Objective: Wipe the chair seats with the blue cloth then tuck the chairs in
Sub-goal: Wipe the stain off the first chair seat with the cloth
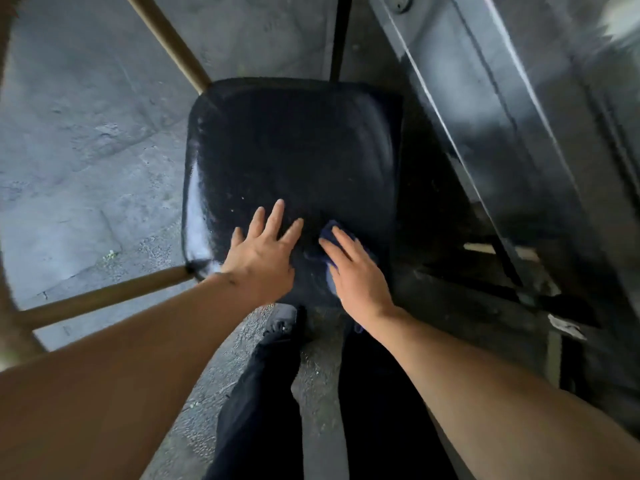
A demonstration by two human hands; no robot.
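A black chair seat point(294, 150) fills the middle of the head view, shiny along its left edge. My left hand point(261, 252) lies flat on the near part of the seat, fingers spread, with nothing in it. My right hand point(353, 271) presses the blue cloth point(329, 232) onto the seat's near right corner. Most of the cloth is hidden under my palm; only its far tip and a strip by my thumb show.
Brass-coloured chair legs point(104, 299) cross the left side and another leg point(169, 43) runs up from the seat's far corner. A dark table edge or frame point(485, 133) slants down the right. Grey concrete floor point(86, 150) lies left. My dark trouser legs point(263, 393) stand below the seat.
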